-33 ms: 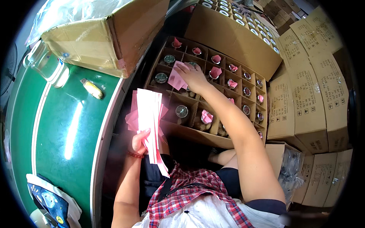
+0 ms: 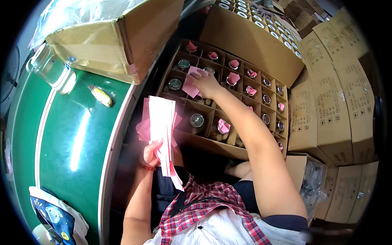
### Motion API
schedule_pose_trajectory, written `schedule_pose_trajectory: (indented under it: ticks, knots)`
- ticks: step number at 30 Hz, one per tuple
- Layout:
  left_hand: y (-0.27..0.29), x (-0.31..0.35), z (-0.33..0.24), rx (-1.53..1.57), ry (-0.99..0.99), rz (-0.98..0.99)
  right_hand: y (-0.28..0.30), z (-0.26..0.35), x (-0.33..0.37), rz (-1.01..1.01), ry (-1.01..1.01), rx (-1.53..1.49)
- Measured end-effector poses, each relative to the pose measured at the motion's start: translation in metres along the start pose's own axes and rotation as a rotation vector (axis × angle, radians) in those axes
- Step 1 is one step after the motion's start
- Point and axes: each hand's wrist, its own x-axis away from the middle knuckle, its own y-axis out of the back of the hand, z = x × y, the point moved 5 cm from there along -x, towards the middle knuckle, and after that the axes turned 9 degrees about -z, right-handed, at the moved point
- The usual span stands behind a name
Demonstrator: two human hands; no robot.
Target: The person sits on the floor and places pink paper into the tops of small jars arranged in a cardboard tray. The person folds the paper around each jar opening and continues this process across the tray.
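My left hand [image 2: 152,154] grips a thick bundle of pink paper strips [image 2: 162,134], its pale edges facing up and some sheets fanning out to the left. Over a divided carton [image 2: 234,149], my right hand [image 2: 206,85] has its fingers on a single pink paper sheet [image 2: 190,87], with the thumb side hidden. Round glass mouths show in the carton's cells, such as the glass jar [image 2: 197,120] nearest my left hand. Several cells have crumpled pink paper [image 2: 232,78] tucked in the mouths, mainly in the middle and far rows. The jar under my right hand is partly covered.
Behind stands another carton [image 2: 245,45] of white-topped items. Stacked brown boxes [image 2: 326,114] line the right, above an opened box of grey plastic-wrapped things [image 2: 312,177]. At left, a green table [image 2: 61,134] carries a water jug [image 2: 53,73], a yellow wrapped item [image 2: 101,96] and a large box [image 2: 94,49].
The whole view has shifted very slightly. My right hand's fingers have moved a little over the pink sheet; my left hand keeps its bundle.
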Motion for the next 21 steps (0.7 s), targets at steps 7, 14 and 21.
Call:
schedule_pose_trajectory:
  ticks: [7,14,21]
  knots:
    - [0.007,-0.004,0.001,0.051,0.011,0.002,-0.014,-0.009,0.006,0.305,-0.046,-0.155]
    - [0.007,-0.007,0.004,0.039,0.038,0.073,0.047,-0.019,0.025,-0.053,-0.394,-0.404]
    - [0.003,-0.007,0.001,0.014,0.001,0.095,0.056,0.036,0.070,0.024,-0.535,-0.956]
